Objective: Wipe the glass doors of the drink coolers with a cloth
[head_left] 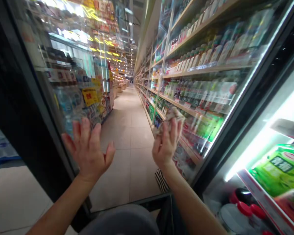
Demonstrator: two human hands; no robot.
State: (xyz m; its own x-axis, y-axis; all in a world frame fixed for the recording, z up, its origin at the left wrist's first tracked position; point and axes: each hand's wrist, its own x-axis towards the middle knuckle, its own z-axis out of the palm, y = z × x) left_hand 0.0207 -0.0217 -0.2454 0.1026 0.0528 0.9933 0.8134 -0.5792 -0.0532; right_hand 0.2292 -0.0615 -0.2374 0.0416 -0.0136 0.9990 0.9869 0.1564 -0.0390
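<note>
Glass door (pixel 129 137): pale cloth (pixel 174 114) in right grip (pixel 167 143), left grip (pixel 89 151) spread

Right grip: fingers bent and close together, pinching the cloth; motion blur there. Left grip: fingers and thumb spread, nothing held, palm turned to the door; contact can't be confirmed.

Step in hand reads as wiping the door. Done well: fold the crumpled cloth into a flat pad, keep it under all the fingers, press evenly, overlap strokes top to bottom, ease off near the black frame (pixel 30 114) so knuckles don't knock it. Left grip is better bracing at the frame, off the wiped area, no prints. Loose edges could slip out; tuck them in.

Cloth position: at the right grip's fingertips, sticking out above and left of them, well right of the left grip. Door is ahead of both grips. Striped item (pixel 162 181) just below the right grip, partly behind the wrist, ID unclear. Green packs (pixel 279 168) well to the right grip's right; red-capped bottles (pixel 251 210) lower right.
</note>
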